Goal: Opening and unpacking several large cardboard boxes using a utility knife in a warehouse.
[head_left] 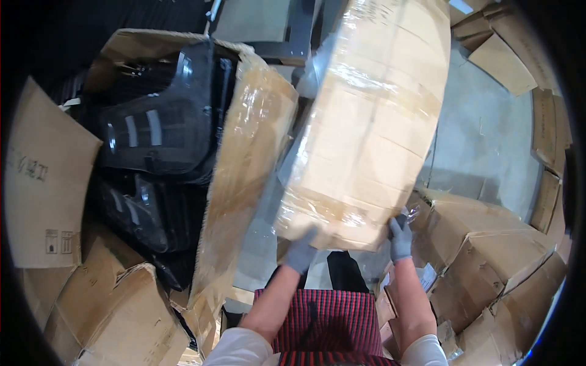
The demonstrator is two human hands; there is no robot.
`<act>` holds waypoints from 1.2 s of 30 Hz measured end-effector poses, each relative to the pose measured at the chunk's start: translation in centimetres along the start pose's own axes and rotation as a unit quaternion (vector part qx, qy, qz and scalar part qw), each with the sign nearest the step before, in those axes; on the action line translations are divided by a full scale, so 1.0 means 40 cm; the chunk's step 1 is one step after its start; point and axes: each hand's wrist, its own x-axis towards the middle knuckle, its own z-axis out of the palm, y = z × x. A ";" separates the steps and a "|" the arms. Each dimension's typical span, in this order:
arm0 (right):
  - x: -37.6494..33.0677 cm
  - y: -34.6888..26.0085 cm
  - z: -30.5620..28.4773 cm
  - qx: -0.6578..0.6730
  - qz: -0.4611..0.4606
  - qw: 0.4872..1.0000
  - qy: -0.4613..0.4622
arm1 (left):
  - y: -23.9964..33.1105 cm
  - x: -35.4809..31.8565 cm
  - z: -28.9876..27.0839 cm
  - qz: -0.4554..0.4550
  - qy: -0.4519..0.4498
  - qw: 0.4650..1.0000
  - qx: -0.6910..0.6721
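A long cardboard carton [375, 128], wrapped with clear tape that catches the light, stretches from the near centre to the top edge, leaning right. The grey-gloved left hand [301, 251] grips its near-left corner; the grey-gloved right hand [400, 238] grips its near-right corner. Below them shows a red-and-black striped apron [332, 320]. On the left, an open cardboard box [241, 158] holds glossy black plastic parts [159, 134], with another cardboard box [119, 311] nearer the person. Closed cardboard boxes [488, 244] crowd the lower right, beside a grey floor [497, 143].
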 end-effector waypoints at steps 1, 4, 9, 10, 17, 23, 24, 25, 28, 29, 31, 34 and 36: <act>-0.001 -0.014 -0.023 0.050 0.028 0.998 -0.009 | 0.024 -0.040 0.031 0.074 0.004 0.932 0.355; -0.016 -0.060 -0.098 0.139 0.066 0.988 -0.011 | 0.194 -0.143 0.241 0.219 0.065 0.920 0.318; -0.249 -0.278 -0.040 0.257 0.015 0.965 -0.057 | 0.667 -0.296 0.350 0.476 -0.109 0.812 0.318; -0.282 -0.302 -0.041 0.284 0.031 0.955 -0.075 | 0.729 -0.329 0.369 0.488 -0.121 0.797 0.335; -0.537 -0.426 -0.026 0.531 0.080 0.821 -0.194 | 1.103 -0.775 0.529 0.513 -0.160 0.662 0.523; -0.819 -0.612 0.013 0.532 -0.041 0.788 -0.309 | 1.250 -1.106 0.503 0.612 -0.156 0.604 0.486; -0.862 -0.662 -0.001 0.527 -0.041 0.776 -0.344 | 1.274 -1.155 0.492 0.637 -0.173 0.533 0.530; -0.889 -0.694 -0.020 0.535 -0.061 0.774 -0.333 | 1.287 -1.204 0.486 0.659 -0.185 0.460 0.565; -0.947 -0.780 -0.070 0.561 -0.239 0.721 -0.329 | 1.301 -1.311 0.476 0.745 -0.250 0.317 0.531; -0.948 -0.816 -0.080 0.538 -0.315 0.724 -0.295 | 1.308 -1.354 0.462 0.755 -0.254 0.307 0.522; -0.931 -0.879 -0.101 0.579 -0.290 0.692 -0.320 | 1.333 -1.438 0.419 0.818 -0.223 0.243 0.472; -1.011 -0.930 -0.174 0.574 -0.435 0.611 -0.329 | 1.367 -1.494 0.363 0.845 -0.260 0.188 0.427; -1.096 -0.896 -0.299 0.553 -0.473 0.634 -0.263 | 1.348 -1.509 0.390 0.856 -0.318 0.130 0.386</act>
